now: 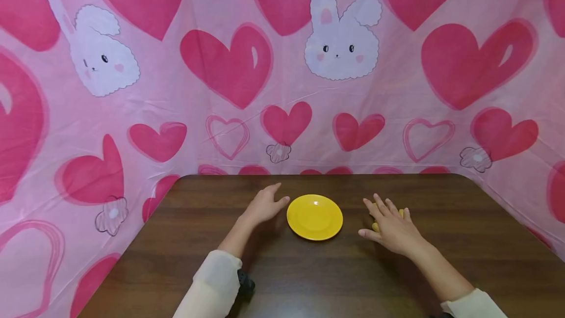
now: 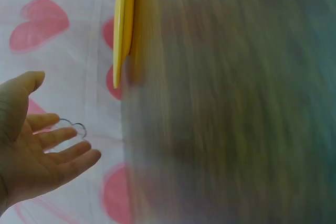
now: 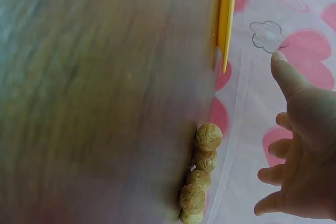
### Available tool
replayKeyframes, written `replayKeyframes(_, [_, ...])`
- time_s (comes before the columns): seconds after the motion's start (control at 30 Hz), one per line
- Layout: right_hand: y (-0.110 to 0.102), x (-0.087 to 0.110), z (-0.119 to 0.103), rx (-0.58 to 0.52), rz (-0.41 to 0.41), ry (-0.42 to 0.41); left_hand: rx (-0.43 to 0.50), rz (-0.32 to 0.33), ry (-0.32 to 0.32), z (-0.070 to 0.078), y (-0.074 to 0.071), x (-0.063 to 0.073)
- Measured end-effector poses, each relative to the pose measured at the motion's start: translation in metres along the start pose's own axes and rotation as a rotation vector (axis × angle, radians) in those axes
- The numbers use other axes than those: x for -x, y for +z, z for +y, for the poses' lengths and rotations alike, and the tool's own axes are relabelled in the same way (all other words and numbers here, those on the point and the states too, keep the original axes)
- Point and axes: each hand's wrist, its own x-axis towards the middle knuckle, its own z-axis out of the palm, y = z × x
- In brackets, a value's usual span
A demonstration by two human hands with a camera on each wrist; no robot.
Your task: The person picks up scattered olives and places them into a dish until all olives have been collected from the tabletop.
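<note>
A round yellow plate (image 1: 315, 217) lies on the dark wooden table. Just left of its rim is my left hand (image 1: 262, 206), fingers loosely extended and thumb toward the plate; its palm (image 2: 31, 156) holds nothing in the left wrist view. To the right of the plate, my right hand (image 1: 393, 227) hovers palm down with fingers spread over several walnuts. These walnuts (image 3: 209, 137) sit in a cluster on the tabletop in the right wrist view, apart from the fingers. From the head view the hand mostly covers them, with bits of tan shell (image 1: 375, 226) showing between fingers.
The wooden table (image 1: 309, 278) has rounded far corners. Behind and beside it hangs a pink cloth (image 1: 282, 63) printed with hearts and rabbits. A dark wrist device (image 1: 245, 283) is at the left sleeve.
</note>
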Motion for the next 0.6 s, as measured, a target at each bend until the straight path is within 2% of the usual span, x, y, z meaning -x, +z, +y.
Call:
replayKeyframes(0.1, [0.0,0.001,0.0,0.0,-0.001,0.002,0.132,-0.017,-0.068,0.0,0.006,-0.004])
replayKeyframes(0.23, [0.001,0.001,0.0,0.0,-0.002,0.003,0.204,-0.003,-0.121,-0.001,0.014,-0.008])
replayKeyframes(0.33, [0.002,0.001,0.0,0.001,-0.001,0.0,0.299,-0.008,-0.171,0.0,0.02,-0.009])
replayKeyframes(0.5, [0.004,0.001,0.0,-0.001,-0.004,0.001,0.5,-0.063,-0.3,0.001,0.028,-0.008])
replayKeyframes(0.6, [0.004,0.001,0.0,-0.003,-0.007,0.003,0.579,-0.097,-0.317,0.001,0.031,-0.007])
